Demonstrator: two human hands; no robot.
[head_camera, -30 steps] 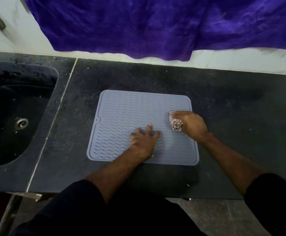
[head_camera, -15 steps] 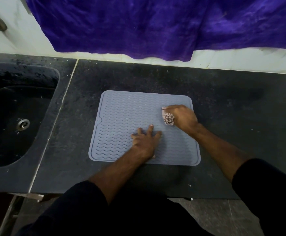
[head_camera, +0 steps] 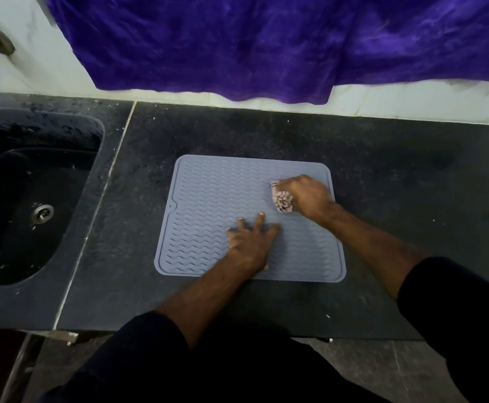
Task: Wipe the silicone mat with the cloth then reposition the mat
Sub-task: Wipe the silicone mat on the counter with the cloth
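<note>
Item 1: silicone mat, grey-blue, squarish with rounded corners, raised rim and wavy ribbing. It lay flat on the countertop under both hands, with a small notch at the middle of the edge away from the left hand's thumb side.

Item 2: left hand. Fingers were straight and spread, palm down, pressing on the nearer half of the mat; it grasped nothing. Its forearm crossed the mat's near edge.

Item 3: right hand. Fingers were curled round the cloth, knuckles up, set on the mat's far corner area beyond and just to the right of the left hand's fingertips.

Item 4: cloth, small, bunched, pale with dark pattern. It was gripped in the right hand, bulging out on the side toward the left hand and touching the mat surface.

Item 5: countertop, dark speckled stone, carrying the mat.

Item 6: sink, dark, sunk into the counter well to the left of the left hand, with a metal drain in its floor.

Item 7: purple fabric, draped over the pale wall beyond both hands.

Item 8: dark sleeves covered both upper arms.
</note>
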